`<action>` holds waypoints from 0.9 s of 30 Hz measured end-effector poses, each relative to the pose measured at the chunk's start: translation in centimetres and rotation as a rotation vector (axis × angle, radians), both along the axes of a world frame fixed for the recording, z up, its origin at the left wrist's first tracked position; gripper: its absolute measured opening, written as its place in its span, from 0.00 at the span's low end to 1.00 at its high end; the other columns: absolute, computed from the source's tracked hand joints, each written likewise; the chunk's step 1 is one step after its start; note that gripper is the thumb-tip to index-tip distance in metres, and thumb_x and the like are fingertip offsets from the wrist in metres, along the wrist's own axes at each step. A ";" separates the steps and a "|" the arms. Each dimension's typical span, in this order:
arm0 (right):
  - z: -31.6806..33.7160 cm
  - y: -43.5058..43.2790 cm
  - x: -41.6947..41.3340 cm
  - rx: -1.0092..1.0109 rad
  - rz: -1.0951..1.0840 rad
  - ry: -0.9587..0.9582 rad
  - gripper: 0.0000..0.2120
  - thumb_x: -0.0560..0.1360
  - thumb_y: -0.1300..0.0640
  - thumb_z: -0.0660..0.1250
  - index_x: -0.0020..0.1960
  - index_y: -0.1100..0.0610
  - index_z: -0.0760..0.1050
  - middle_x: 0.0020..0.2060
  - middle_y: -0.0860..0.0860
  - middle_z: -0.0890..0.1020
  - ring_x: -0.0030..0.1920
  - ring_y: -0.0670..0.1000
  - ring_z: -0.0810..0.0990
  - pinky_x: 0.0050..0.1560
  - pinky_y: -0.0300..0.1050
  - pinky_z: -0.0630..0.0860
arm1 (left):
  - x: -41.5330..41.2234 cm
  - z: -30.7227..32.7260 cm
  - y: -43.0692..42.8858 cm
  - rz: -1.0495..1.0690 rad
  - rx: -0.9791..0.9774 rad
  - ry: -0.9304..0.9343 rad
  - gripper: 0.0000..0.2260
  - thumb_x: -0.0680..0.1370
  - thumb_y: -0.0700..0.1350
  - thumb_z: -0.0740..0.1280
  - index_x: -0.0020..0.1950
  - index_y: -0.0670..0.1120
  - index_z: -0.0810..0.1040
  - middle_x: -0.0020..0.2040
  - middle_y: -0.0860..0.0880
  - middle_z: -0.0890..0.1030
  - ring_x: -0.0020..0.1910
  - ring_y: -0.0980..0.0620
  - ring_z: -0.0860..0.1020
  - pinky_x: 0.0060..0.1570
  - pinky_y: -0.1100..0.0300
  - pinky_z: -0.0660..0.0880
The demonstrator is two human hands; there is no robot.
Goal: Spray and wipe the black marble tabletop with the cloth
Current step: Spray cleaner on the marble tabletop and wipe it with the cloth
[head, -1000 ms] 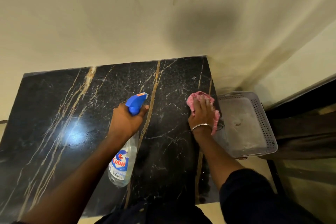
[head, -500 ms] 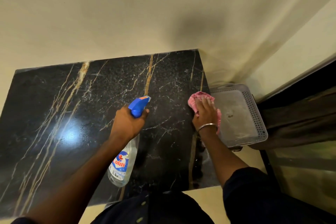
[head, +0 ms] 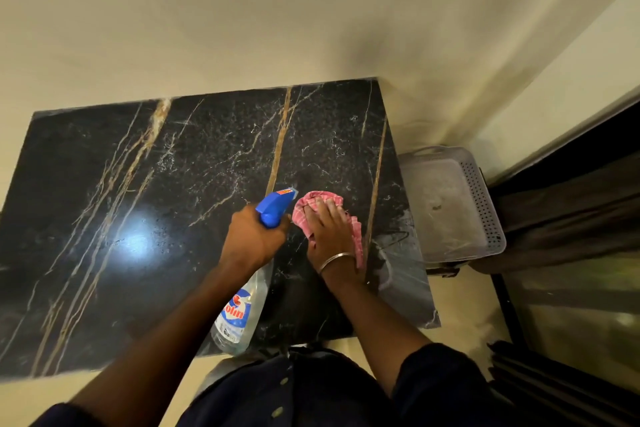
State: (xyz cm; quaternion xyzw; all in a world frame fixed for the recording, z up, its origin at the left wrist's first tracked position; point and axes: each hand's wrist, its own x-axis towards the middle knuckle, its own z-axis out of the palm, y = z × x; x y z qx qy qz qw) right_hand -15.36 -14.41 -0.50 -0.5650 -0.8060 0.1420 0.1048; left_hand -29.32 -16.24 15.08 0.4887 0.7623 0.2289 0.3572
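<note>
Far left of the hands: the black marble table [head: 104, 218] runs out wide, with gold lines and a bright spot of light [head: 136, 243]. No wet marks show there.
Left hand: the left hand [head: 251, 236] grips the spray bottle [head: 239, 315] round its neck, with the fingers curled tight.
Spray bottle: its blue nozzle pokes out past the left hand and points at the table just ahead. The clear body hangs down under the hand, toward the person.
Cloth: the pink cloth [head: 313, 201] lies bunched on the table, just right of the nozzle and under the other hand.
Right hand: the right hand [head: 327, 229] lies flat with straight fingers and presses the cloth down. A thin bangle [head: 336, 258] sits on the wrist.
Right of the right hand: wet streaks [head: 391, 253] shine near the table edge.
Far right: a grey basket [head: 485, 211] sits off the table, beside it.
Done, I think: only the right end has been sprayed and wiped.
Left to do, I think: the middle and the whole big left part need spray and wiping.
</note>
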 end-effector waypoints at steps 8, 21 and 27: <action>0.4 2.1 11.0 0.019 -0.256 0.019 0.29 0.68 0.60 0.64 0.70 0.56 0.71 0.69 0.59 0.72 0.70 0.63 0.68 0.68 0.65 0.66 | 0.5 0.6 -1.0 -0.015 0.013 -0.005 0.10 0.75 0.46 0.70 0.43 0.39 0.76 0.36 0.36 0.80 0.33 0.43 0.78 0.38 0.47 0.79; -0.3 -2.0 6.1 0.017 -0.287 0.020 0.31 0.68 0.63 0.65 0.71 0.56 0.68 0.72 0.59 0.69 0.74 0.62 0.63 0.73 0.62 0.60 | -0.2 -0.1 -3.4 -0.015 -0.001 -0.050 0.08 0.75 0.47 0.70 0.41 0.44 0.75 0.33 0.42 0.78 0.31 0.48 0.76 0.36 0.53 0.77; 0.0 -5.5 0.5 0.000 -0.026 0.002 0.35 0.64 0.62 0.71 0.71 0.56 0.69 0.70 0.58 0.71 0.72 0.62 0.66 0.72 0.59 0.61 | -0.5 -1.3 -4.3 -0.043 -0.004 -0.031 0.08 0.74 0.46 0.71 0.43 0.43 0.76 0.32 0.44 0.77 0.28 0.51 0.74 0.30 0.60 0.73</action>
